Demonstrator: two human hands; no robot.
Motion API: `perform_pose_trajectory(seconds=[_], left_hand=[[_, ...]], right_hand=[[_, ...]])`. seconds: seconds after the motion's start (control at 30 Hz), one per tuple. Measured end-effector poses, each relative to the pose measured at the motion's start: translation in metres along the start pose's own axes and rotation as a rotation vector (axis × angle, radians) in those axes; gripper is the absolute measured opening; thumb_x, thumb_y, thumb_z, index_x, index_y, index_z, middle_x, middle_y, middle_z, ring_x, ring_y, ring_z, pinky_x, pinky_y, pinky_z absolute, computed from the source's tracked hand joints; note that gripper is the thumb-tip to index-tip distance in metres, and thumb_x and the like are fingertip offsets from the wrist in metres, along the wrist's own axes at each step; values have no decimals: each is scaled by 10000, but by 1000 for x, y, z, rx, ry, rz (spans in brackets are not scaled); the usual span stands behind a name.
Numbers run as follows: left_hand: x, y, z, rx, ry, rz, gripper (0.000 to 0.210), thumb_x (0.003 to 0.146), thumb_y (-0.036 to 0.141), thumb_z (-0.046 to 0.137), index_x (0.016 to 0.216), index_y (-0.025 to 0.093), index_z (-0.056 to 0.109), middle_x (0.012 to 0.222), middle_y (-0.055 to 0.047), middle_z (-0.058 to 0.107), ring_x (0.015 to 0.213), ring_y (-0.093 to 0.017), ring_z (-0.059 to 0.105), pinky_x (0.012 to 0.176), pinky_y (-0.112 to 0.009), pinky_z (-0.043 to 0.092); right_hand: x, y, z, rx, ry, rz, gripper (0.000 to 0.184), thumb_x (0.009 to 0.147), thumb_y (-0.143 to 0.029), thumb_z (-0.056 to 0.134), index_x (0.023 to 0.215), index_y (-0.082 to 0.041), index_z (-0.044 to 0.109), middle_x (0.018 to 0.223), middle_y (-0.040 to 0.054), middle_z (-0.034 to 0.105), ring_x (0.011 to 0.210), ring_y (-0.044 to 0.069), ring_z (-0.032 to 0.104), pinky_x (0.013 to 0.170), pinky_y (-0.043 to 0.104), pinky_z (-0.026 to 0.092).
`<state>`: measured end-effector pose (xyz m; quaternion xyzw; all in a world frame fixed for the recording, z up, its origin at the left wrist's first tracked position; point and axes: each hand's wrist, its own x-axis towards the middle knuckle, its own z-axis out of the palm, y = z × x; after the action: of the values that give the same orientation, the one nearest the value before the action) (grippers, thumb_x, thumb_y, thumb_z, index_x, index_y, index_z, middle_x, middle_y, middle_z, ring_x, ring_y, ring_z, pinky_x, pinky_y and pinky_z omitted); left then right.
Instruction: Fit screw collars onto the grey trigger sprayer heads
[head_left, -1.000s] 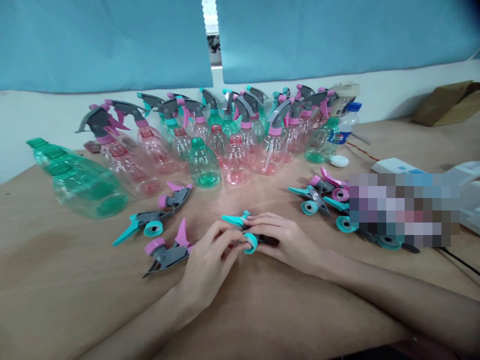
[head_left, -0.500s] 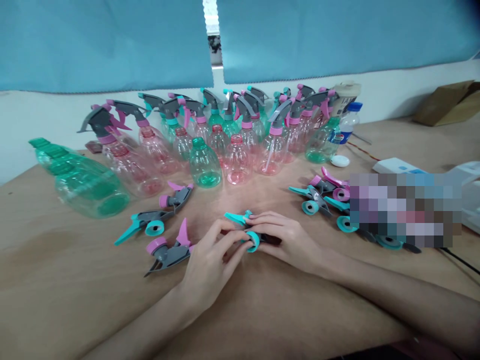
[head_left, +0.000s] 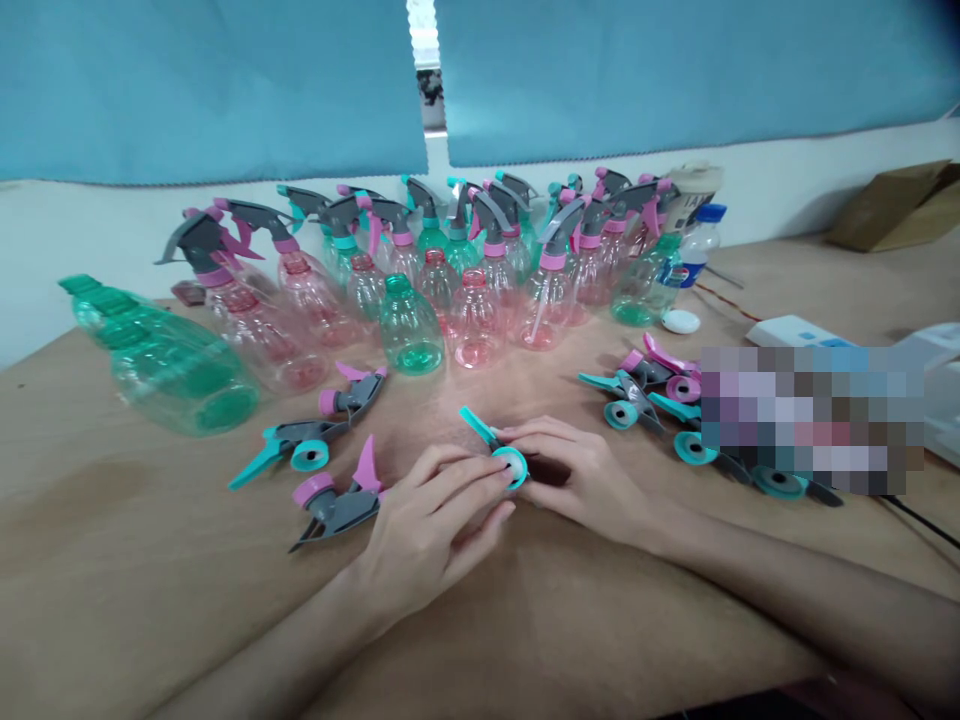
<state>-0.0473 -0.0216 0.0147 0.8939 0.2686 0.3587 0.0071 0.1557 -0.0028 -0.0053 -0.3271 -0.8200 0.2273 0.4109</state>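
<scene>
A trigger spray head with a teal trigger (head_left: 478,426) and a teal collar (head_left: 520,482) is at the middle of the table. My right hand (head_left: 581,475) grips its grey body from the right, hiding most of it. The collar's open end faces me and shows a whitish inside. My left hand (head_left: 424,510) reaches in from the left with its fingers stretched out. Its fingertips touch the collar, while the thumb stands apart below. Close to the left hand lies a pink and grey spray head (head_left: 334,505).
Pink and teal spray heads lie left; more teal ones (head_left: 694,447) lie right, beside a blurred patch. Behind stand spray bottles, several without heads, including a green bottle (head_left: 411,330). Green bottles (head_left: 187,370) lie at left. A white power strip (head_left: 799,335) and brown box (head_left: 892,205) are right.
The spray head has turned so that its collar opening faces me and its trigger points more upward. My left thumb has come off the collar, and the left fingers have straightened.
</scene>
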Motion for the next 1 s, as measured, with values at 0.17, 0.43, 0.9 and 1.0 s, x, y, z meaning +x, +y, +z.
perform_pose_trajectory(seconds=[0.17, 0.43, 0.9, 1.0], left_hand=[[3, 3, -2, -27, -53, -42, 191, 868, 175, 556, 1053, 174, 603, 1073, -58, 662, 947, -200, 547, 806, -342, 520], [5, 3, -2, -9, -81, -28, 182, 875, 228, 562, 1045, 177, 603, 1048, -56, 671, 918, -196, 559, 796, -345, 520], [6, 6, -2, -75, -175, -41, 238, 853, 314, 590, 1040, 168, 579, 1002, -52, 672, 896, -192, 604, 781, -332, 532], [6, 6, -1, -74, -178, -41, 233, 856, 309, 577, 1042, 170, 573, 995, -51, 676, 890, -191, 621, 779, -335, 540]], right_hand=[[0, 1, 0, -6, 2, 0, 219, 823, -188, 628, 1041, -182, 634, 1118, 81, 657, 1051, 190, 600, 897, 357, 503], [-1, 3, 1, -5, 7, -30, 228, 828, -192, 625, 1056, -180, 623, 1128, 84, 654, 1060, 190, 597, 904, 360, 504], [-2, 5, 4, -35, -8, -89, 220, 816, -257, 653, 1019, -176, 625, 1107, 90, 661, 1057, 195, 597, 902, 362, 512], [-2, 5, 4, -39, -11, -94, 202, 821, -255, 648, 1005, -174, 628, 1100, 90, 663, 1050, 193, 596, 898, 361, 512]])
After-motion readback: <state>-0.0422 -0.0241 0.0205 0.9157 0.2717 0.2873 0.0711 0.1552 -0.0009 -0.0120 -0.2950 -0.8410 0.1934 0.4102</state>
